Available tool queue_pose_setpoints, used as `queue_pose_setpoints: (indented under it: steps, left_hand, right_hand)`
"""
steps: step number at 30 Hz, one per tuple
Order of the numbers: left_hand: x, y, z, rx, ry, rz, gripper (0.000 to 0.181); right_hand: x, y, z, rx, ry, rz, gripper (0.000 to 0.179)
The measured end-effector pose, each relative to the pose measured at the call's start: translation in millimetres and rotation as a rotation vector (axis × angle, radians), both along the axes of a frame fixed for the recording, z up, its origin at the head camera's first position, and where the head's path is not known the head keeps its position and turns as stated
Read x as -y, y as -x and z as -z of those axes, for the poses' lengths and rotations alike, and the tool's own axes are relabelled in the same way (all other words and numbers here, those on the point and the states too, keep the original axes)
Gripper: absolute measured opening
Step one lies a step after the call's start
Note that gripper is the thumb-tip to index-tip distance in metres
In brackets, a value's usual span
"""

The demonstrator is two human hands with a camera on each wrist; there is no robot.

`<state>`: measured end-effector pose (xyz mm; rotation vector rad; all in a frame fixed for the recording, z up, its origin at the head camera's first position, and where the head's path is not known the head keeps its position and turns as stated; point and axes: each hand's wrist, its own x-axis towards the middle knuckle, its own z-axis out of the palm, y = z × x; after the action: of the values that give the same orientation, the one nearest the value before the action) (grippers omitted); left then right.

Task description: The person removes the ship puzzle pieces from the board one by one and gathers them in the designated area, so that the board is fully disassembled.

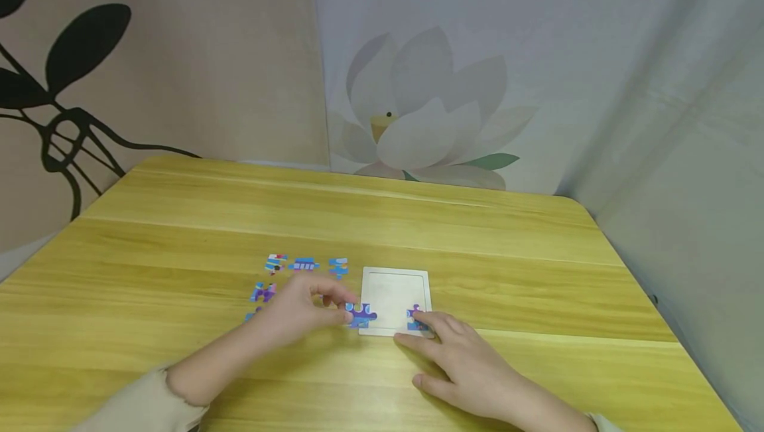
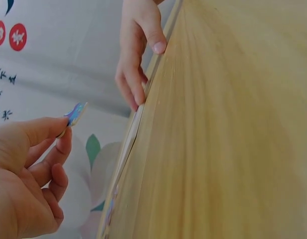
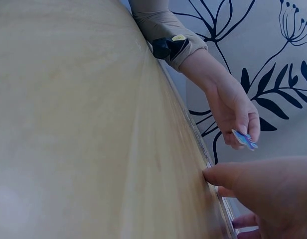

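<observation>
My left hand [image 1: 304, 306] pinches a blue and purple jigsaw piece [image 1: 361, 316] between thumb and fingertips, over the left edge of a square wooden puzzle tray [image 1: 382, 286]. In the left wrist view the held piece [image 2: 75, 114] is tilted and raised above the table. Another jigsaw piece [image 1: 416, 319] lies in the tray's lower right corner. My right hand [image 1: 465, 365] rests there, its index fingertip touching that piece and the other fingers spread near the tray's lower edge. Part of the corner piece is hidden under the fingers.
Several loose jigsaw pieces lie left of the tray, among them a striped one [image 1: 304, 265], one beside the tray's top [image 1: 338, 267] and a purple one [image 1: 262, 292]. The left forearm partly hides others. A wooden table [image 1: 507, 259] carries everything; printed curtains [image 1: 239, 54] hang behind it.
</observation>
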<state>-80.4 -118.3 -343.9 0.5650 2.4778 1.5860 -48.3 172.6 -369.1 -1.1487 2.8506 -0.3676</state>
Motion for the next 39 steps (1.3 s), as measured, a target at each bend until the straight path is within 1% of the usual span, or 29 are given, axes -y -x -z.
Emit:
queue_pose_setpoints:
  steps: [4, 10, 17, 24, 29, 33, 36, 39]
  left_hand:
    - [10.9, -2.7, 1.1, -0.009, 0.019, -0.01, 0.016]
    - [27.4, -5.1, 4.0, 0.017, 0.025, 0.002, 0.016]
    - [45.0, -7.8, 7.0, 0.003, 0.081, -0.01, 0.017]
    - [62.9, -8.6, 10.3, 0.026, 0.093, -0.008, 0.023]
    - [70.5, -4.9, 14.5, 0.062, 0.113, 0.003, 0.024]
    - [73.2, -2.3, 16.1, 0.093, 0.126, -0.002, 0.022]
    - [73.8, -1.4, 16.7, 0.095, 0.141, -0.007, 0.02]
    - [73.5, -1.0, 18.0, 0.075, 0.152, -0.012, 0.017]
  right_hand:
    - [0.3, -0.6, -0.6, 0.004, -0.003, 0.0, 0.05]
    - [0.2, -1.2, -0.4, 0.005, -0.009, -0.003, 0.05]
    - [0.2, -1.4, -0.2, -0.001, -0.01, -0.007, 0.05]
    - [0.9, -1.3, -1.2, 0.012, -0.013, 0.001, 0.051]
    - [0.0, -0.4, -0.7, 0.006, -0.012, -0.001, 0.051]
    - [-0.3, -0.3, 0.0, 0.01, -0.01, 0.002, 0.051]
    - [-0.3, -0.3, -0.1, 0.009, -0.008, 0.002, 0.05]
    - [-0.3, -0.5, -0.6, 0.002, -0.004, 0.001, 0.05]
